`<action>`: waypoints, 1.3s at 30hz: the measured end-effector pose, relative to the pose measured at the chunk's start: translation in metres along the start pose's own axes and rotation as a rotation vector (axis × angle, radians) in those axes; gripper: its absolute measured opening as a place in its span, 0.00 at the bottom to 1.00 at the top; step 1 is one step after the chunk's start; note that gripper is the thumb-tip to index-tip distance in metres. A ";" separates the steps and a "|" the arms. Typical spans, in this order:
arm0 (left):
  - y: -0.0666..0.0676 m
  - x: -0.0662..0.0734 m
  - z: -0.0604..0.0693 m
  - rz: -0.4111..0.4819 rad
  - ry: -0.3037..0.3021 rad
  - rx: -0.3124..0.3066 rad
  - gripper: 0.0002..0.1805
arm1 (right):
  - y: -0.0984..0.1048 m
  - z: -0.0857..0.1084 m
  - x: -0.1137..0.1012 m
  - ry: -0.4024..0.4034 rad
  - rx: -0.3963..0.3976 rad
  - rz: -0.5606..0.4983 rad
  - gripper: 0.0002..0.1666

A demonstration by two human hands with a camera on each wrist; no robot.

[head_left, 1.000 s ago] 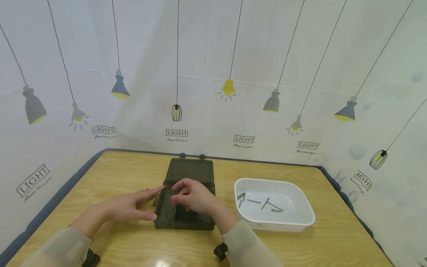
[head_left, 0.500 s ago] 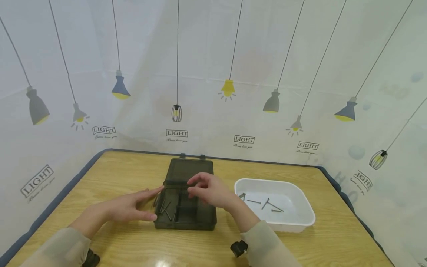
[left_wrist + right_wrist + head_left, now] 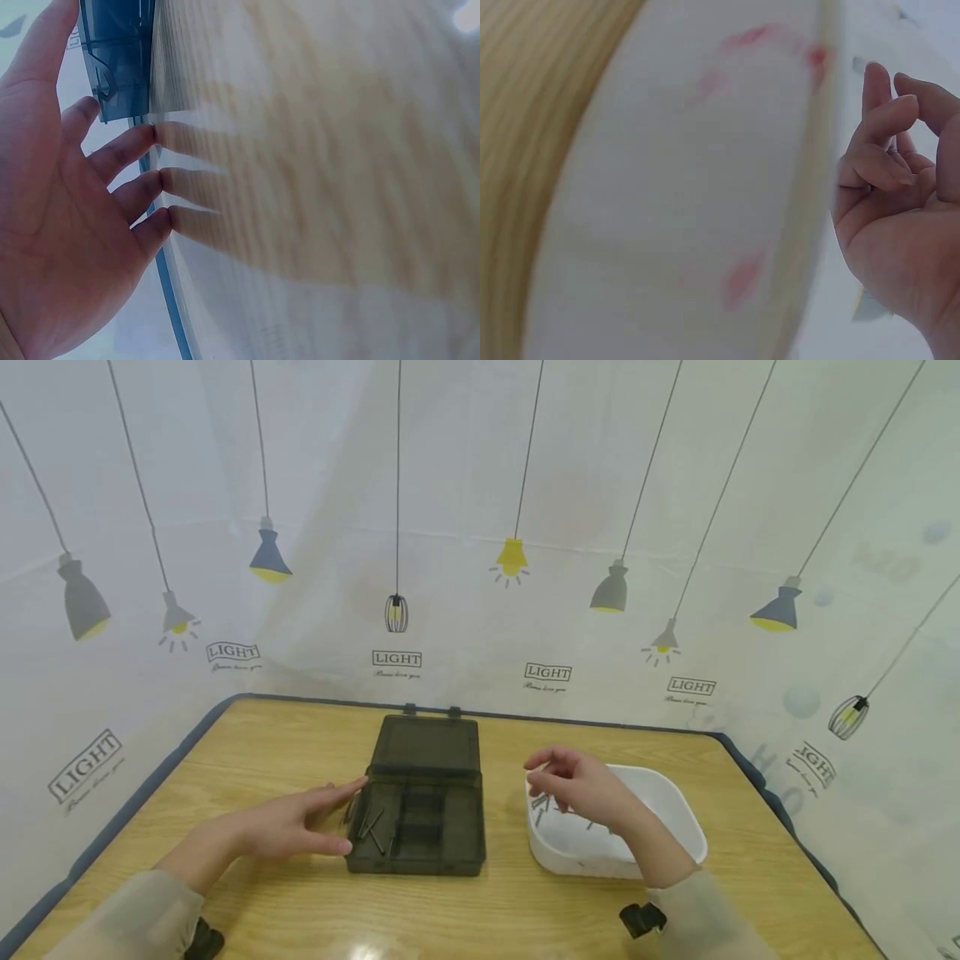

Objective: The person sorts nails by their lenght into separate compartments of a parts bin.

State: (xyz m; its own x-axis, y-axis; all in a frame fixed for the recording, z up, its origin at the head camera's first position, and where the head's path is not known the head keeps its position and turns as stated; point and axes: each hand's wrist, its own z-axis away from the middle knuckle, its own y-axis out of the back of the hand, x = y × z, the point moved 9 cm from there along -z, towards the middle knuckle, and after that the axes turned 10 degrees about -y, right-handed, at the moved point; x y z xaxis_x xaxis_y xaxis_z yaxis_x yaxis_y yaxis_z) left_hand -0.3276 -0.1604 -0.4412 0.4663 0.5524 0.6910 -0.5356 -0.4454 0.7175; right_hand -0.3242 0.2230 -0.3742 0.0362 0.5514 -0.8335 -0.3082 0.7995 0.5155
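A dark translucent case (image 3: 461, 827) lies on the table with its lid laid back; several screws (image 3: 377, 835) rest in its left compartment. My left hand (image 3: 281, 827) touches the case's left side with spread fingers; in the left wrist view this hand (image 3: 67, 202) has its fingertips on the table beside the case (image 3: 124, 52). Over the left end of the white tray (image 3: 675, 810) is my right hand (image 3: 588, 789), its fingers partly bent and holding nothing. Screws (image 3: 540, 810) lie in the tray, some hidden by that hand. The right wrist view shows the hand (image 3: 900, 195) beyond the tray wall (image 3: 682, 172).
The wooden table (image 3: 270, 743) has a dark blue edge (image 3: 600, 722). A pale curtain (image 3: 465, 460) printed with hanging lamps stands behind the table and at its sides. Bare wood shows between the case and the tray.
My right hand has moved right, from above the case to above the tray's left end. My left hand has stayed beside the case. The case's left compartment is uncovered from under the right hand.
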 end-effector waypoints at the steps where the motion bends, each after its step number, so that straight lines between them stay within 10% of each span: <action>1: 0.000 0.000 0.000 -0.003 -0.001 -0.001 0.52 | 0.008 0.002 0.009 -0.016 0.013 0.007 0.19; 14: 0.000 -0.006 -0.001 -0.004 -0.002 0.003 0.52 | 0.059 0.004 0.098 -0.197 0.104 0.125 0.16; 39: 0.000 -0.008 -0.002 -0.011 0.010 0.008 0.53 | 0.050 -0.003 0.108 -0.150 0.049 0.266 0.09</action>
State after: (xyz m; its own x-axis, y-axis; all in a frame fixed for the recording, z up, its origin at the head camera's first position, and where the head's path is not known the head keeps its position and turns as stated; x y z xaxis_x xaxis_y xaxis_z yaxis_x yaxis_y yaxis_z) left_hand -0.3332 -0.1634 -0.4466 0.4650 0.5642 0.6822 -0.5248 -0.4450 0.7257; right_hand -0.3388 0.3220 -0.4391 0.1013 0.7689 -0.6313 -0.2795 0.6310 0.7237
